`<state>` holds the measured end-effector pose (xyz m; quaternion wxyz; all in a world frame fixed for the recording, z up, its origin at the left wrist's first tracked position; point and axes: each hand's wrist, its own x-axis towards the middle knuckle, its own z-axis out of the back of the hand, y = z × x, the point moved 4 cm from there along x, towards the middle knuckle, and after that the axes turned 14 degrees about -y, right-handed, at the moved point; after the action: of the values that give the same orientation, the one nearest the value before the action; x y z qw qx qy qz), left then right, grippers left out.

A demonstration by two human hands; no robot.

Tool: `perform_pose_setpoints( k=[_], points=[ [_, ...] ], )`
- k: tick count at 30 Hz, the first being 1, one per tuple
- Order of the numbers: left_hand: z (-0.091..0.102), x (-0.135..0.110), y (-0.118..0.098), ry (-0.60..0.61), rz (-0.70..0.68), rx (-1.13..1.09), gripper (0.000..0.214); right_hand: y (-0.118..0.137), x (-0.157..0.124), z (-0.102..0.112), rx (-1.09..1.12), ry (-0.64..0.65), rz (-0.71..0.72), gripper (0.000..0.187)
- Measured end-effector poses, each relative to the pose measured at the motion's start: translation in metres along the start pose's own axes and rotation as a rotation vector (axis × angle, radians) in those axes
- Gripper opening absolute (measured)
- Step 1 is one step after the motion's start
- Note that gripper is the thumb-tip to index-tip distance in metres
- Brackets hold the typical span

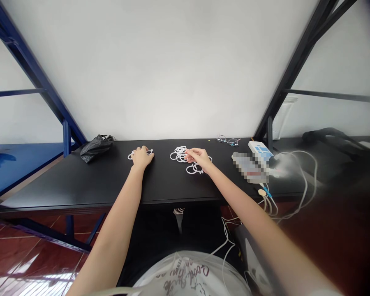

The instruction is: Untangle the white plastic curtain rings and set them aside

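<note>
My left hand (142, 157) rests palm down on the black table, fingers lying over some white rings (130, 156), with the thumb apart. The rings stick out on both sides of it, and the part beneath is hidden. To the right, a tangled pile of thin white plastic rings (180, 153) lies on the tabletop. At the pile's right edge my right hand (199, 157) pinches a white ring with thumb and fingers together. A few loose white rings (191, 169) with small knobbed ends lie just below that hand, and another shows behind it.
A crumpled black plastic bag (97, 148) lies on the left of the table (163, 185). Eyeglasses (228, 141) sit at the back. On the right are a blurred-out phone-like object (249, 167), a white and blue box (260, 150) and white cables (305, 181). Metal frames (54, 94) flank the table.
</note>
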<state>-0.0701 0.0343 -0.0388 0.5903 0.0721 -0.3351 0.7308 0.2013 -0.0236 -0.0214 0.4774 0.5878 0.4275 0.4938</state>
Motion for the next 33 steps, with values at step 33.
perform_pose_setpoints(
  k=[33],
  points=[
    [-0.017, -0.050, -0.084, 0.331, -0.458, -0.824, 0.019, 0.000, 0.001, 0.000, -0.012, -0.006, 0.015, 0.041]
  ],
)
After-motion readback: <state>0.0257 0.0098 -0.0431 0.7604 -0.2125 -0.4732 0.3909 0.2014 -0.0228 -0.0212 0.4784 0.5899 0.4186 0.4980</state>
